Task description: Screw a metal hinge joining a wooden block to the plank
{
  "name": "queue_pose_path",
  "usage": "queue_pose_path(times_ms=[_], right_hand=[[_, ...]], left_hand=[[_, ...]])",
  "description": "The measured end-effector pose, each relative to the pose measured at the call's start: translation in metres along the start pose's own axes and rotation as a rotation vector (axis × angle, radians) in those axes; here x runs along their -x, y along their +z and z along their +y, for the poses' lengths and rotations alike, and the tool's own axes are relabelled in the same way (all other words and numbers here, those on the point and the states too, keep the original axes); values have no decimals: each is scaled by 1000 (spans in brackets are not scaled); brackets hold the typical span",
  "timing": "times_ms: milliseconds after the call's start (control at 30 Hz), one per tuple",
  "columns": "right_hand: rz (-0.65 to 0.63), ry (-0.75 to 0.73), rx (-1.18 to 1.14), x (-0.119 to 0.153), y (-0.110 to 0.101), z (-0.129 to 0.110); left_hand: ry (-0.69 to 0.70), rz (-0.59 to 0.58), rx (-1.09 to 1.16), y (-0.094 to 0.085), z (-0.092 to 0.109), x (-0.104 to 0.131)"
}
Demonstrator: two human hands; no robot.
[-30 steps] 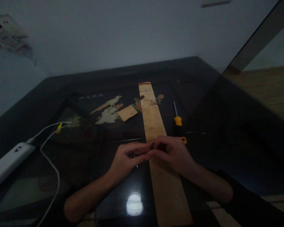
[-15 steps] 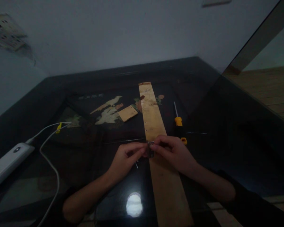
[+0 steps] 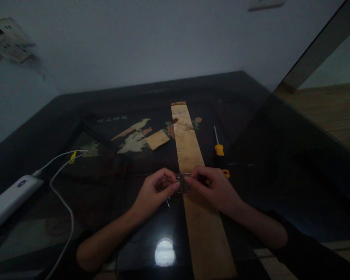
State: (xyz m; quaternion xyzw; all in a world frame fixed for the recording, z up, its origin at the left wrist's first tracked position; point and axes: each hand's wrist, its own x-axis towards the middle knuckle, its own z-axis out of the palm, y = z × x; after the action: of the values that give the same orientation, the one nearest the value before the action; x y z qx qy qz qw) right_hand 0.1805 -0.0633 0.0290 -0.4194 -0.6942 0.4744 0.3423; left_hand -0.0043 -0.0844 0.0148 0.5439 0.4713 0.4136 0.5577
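A small metal hinge (image 3: 186,188) lies open at the left edge of a long wooden board (image 3: 208,233), its two leaves spread apart. My left hand (image 3: 154,190) pinches the left leaf between thumb and fingertips. On the other leaf, my right hand (image 3: 214,186) is closed with thumb and forefinger, resting over the board. A thin shiny screw (image 3: 168,202) lies on the dark table just below my left fingers; part of it is hidden. Small holes show in the board beyond the hinge.
A screwdriver (image 3: 219,151) with a yellow and black handle lies right of the board. Left of it is a small square wooden piece (image 3: 157,140). A white power strip (image 3: 13,200) with a white cable (image 3: 67,208) occupies the table's left side. A wall (image 3: 151,46) stands behind the table.
The hinge has been unfolded so both leaves show side by side. My left fingers have lifted and shifted slightly left; my right hand has barely moved.
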Motion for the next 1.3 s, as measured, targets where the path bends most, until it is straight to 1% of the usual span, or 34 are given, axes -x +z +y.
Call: queue_pose_path(times_ms=[133,267,433,500,567,667,733,800,900,1000,1067,1167,1300], right_hand=[[-20,1,27,1,1,2],[-44,-33,72,2,3,4],[-68,-66,156,3,3,5],[-54,-91,195,3,1,6],[-11,-127,246,1,0,7],[42,-174,331,-2,-2,11],[21,-187,401,-4,-2,12],[-57,-187,490,-5,1,7],[-218,-205,668,-8,12,-9],[-353,-245,892,-13,30,-25],[-382,-252,988,-17,43,-30],[-371,-236,1065,-22,58,-30],[-358,-199,1159,-23,71,-26]], left_hand=[[-40,-29,101,0,-1,-1],[-54,-36,145,-1,-5,-2],[-96,-53,108,-2,-4,-4],[-91,-44,83,-4,-4,-6],[-64,-4,76,-9,-4,-9],[-6,97,50,-20,-9,-16],[32,158,24,-28,-14,-22],[60,207,-9,-36,-20,-27],[96,244,-51,-42,-25,-33],[136,235,-65,-42,-27,-34],[157,220,-67,-42,-27,-33],[184,228,-99,-42,-28,-33],[239,261,-180,-43,-29,-32]])
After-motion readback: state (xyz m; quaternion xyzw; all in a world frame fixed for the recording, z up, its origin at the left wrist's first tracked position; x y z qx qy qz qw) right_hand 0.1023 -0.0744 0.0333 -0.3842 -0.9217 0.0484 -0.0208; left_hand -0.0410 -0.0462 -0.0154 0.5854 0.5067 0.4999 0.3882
